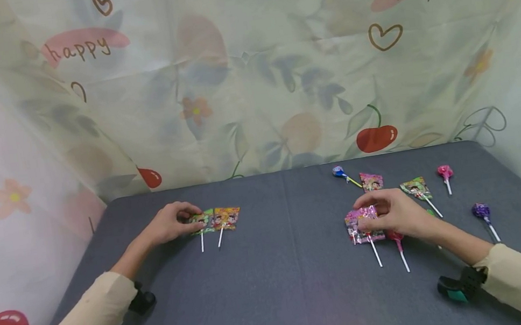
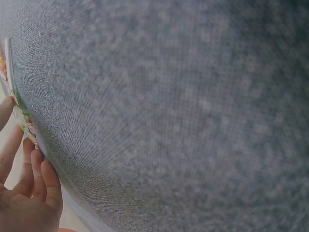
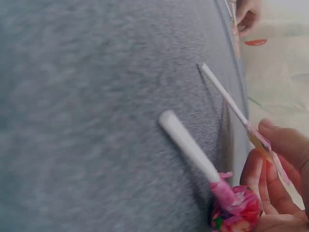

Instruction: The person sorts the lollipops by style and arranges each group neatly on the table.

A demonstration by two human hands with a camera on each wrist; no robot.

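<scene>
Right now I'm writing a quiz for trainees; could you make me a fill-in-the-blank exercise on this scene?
The left hand holds a flat lollipop whose wrapper colour is ____.
The neighbouring lollipop is ____ in colour.
A flat pink-wrapped lollipop is held by the ____ hand.
In the head view, the rightmost lollipop is ____ in colour.
Missing words: green; orange; right; purple.
</scene>
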